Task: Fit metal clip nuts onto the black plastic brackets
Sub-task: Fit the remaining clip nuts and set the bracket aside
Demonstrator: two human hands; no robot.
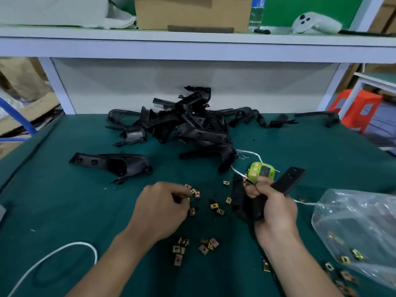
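My right hand (273,207) grips a black plastic bracket (287,181) above the green mat, its flat holed end pointing up and right. My left hand (162,207) rests knuckles-up over scattered metal clip nuts (214,205), fingers curled at a nut (192,191) by its fingertips; I cannot tell whether it is pinched. More clip nuts (205,246) lie between my forearms. A pile of black brackets (188,123) fills the mat's far middle. One bracket (111,165) lies alone to the left.
A green timer (261,173) sits just beyond my right hand. A clear plastic bag (360,228) holding clip nuts lies at the right, with loose nuts (340,275) before it. A white cord (53,256) curves at the lower left. A white shelf (192,48) overhangs the back.
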